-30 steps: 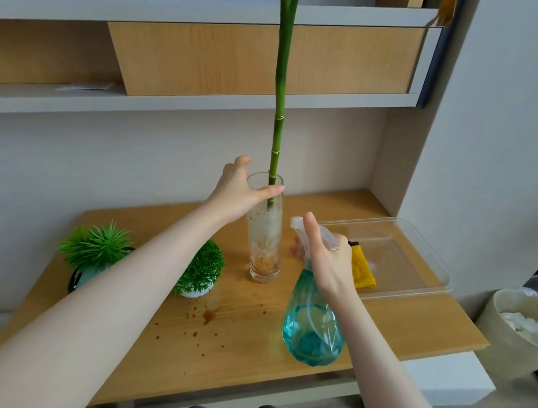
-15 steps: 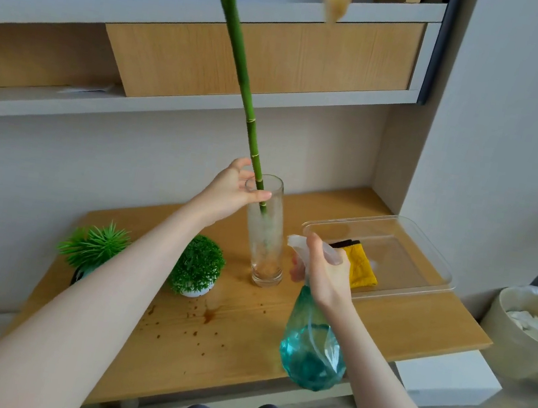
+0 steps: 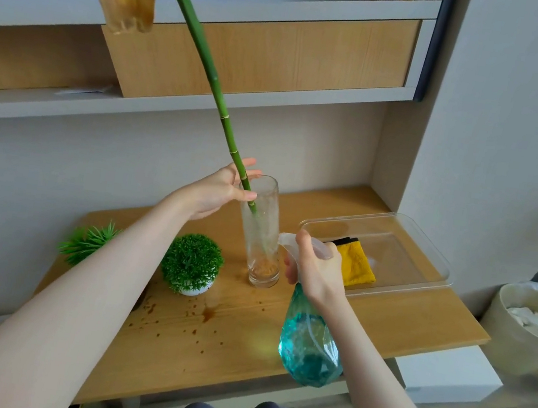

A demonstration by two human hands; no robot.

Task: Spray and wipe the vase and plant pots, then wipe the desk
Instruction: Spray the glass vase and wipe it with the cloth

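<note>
1. Bamboo stalk [image 3: 210, 67]: top cut by upper edge, leaf tip blurred.
2. Spiky plant [image 3: 89, 241]: pot hidden behind left forearm.
3. Spray bottle [image 3: 307, 351]: trigger covered by right hand [image 3: 315, 269].
4. Bin [image 3: 526, 330], right of right hand: cut by edge.

I see a teal spray bottle [image 3: 307, 351], a clear glass vase [image 3: 261, 234] with brown residue at its bottom, a green bamboo stalk [image 3: 210, 71], a yellow cloth [image 3: 357, 266] edged black, and brown spots on the light wooden counter [image 3: 242, 335].
</note>
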